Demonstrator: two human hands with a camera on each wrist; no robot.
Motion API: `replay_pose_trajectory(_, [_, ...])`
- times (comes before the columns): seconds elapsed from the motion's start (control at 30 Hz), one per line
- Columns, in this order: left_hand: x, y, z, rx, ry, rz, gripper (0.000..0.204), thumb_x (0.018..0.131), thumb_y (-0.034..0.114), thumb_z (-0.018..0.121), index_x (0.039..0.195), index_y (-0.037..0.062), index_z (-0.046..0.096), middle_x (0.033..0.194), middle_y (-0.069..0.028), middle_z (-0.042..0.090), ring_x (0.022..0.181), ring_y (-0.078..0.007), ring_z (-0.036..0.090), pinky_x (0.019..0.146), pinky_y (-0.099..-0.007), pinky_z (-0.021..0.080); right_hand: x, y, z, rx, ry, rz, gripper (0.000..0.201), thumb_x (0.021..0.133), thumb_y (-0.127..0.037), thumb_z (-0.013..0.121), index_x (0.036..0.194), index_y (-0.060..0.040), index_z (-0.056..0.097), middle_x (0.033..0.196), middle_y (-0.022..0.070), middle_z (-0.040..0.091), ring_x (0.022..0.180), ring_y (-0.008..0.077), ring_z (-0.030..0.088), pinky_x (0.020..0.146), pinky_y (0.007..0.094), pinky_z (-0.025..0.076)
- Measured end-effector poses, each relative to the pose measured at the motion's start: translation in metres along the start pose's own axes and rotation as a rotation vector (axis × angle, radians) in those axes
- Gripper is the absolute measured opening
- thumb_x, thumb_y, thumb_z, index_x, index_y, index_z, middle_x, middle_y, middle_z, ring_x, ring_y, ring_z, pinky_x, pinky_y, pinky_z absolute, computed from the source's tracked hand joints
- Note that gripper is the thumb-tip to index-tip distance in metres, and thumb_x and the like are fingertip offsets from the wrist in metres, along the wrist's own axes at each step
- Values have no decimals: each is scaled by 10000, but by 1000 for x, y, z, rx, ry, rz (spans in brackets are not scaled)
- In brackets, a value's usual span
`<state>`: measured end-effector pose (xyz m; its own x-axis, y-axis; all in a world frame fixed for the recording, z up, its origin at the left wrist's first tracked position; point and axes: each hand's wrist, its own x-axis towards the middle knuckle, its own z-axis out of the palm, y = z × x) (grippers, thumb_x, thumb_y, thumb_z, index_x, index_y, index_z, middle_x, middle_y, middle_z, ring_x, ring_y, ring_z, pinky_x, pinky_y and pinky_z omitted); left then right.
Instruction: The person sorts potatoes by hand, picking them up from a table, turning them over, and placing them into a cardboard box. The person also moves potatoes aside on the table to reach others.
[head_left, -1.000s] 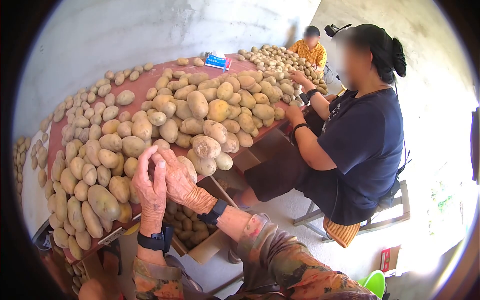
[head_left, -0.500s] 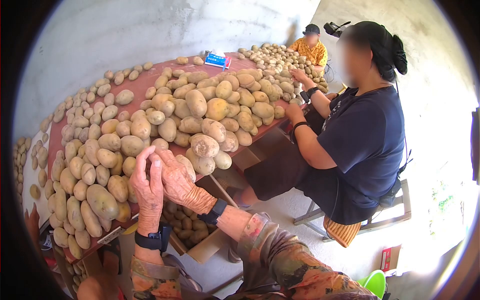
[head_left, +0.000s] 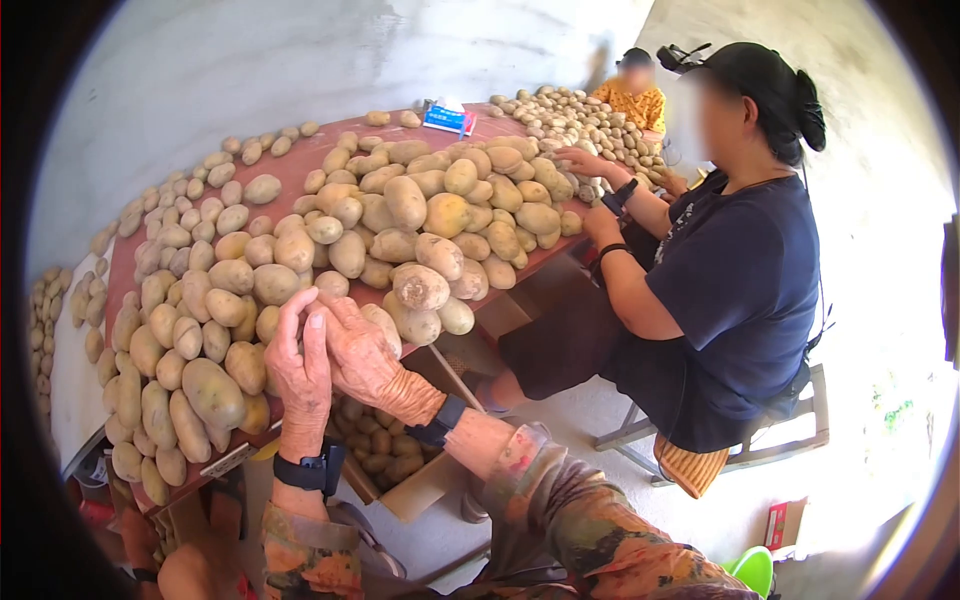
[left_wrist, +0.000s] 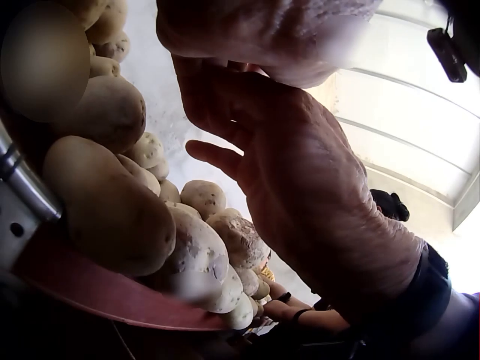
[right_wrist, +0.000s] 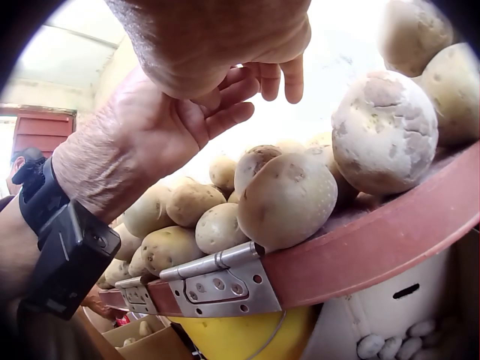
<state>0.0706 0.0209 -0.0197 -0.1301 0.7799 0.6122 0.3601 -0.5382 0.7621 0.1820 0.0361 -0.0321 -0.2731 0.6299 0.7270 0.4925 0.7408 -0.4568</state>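
LH [head_left: 302,375], RH [head_left: 362,357] together, potatoes [head_left: 405,203] on tbl [head_left: 298,172]

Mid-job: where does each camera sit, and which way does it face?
Head: on the head, facing forward and down over the table at potatoes; left hand, right hand and sleeves show.
Left wrist: on that wrist, facing potatoes and the right hand; both hands show.
Right wrist: on that wrist, facing potatoes and hinges; both hands show.
Both wrist views share the hands and table.

We hold our left hand [head_left: 300,375] and right hand [head_left: 365,362] together before us, fingers [right_wrist: 229,118] loosely bent. Our left forearm [head_left: 299,503] reaches forward; our right forearm [head_left: 479,441] slants in from the right.
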Motion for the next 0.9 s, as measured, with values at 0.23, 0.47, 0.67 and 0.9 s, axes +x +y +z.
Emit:
replay_pose_trajectory(0.23, [3, -8, -4, -8, 79, -46, 255, 981, 157, 482, 1138, -2, 604, 938, -96, 646, 871, -152, 581, 796, -299, 476, 3, -9, -13, -102, -54, 4, 463, 801, -71, 632, 1248, -29, 520, 1223, 190, 554, 1096, 377, 553, 861, 434, 483])
replay_pose_trajectory(0.47, [0, -16, -5, -49, 75, -50, 236, 971, 165, 519, 1138, 29, 615, 837, -123, 662, 756, -188, 637, 699, -311, 502, 0, -1, -14, -95, -46, -31, 412, 809, -99, 647, 1207, -36, 562, 1206, 176, 568, 1076, 355, 563, 821, 432, 477])
replay_pose_trajectory(0.67, [0, -10, -7, 17, 54, -74, 237, 971, 158, 517, 1126, 10, 617, 918, -91, 653, 837, -154, 599, 767, -295, 484, -2, 0, -14, -134, -32, -36, 372, 803, -103, 656, 1161, -38, 577, 1169, 170, 584, 1034, 344, 574, 819, 436, 481])
replay_pose_trajectory(0.9, [1, -15, -5, -2, 31, -72, 232, 974, 146, 505, 1120, -1, 608, 927, -108, 648, 836, -183, 614, 772, -313, 493, -3, 0, -14, -76, -40, -8, 374, 819, -115, 641, 1172, -21, 557, 1168, 194, 571, 1040, 366, 566, 822, 437, 481])
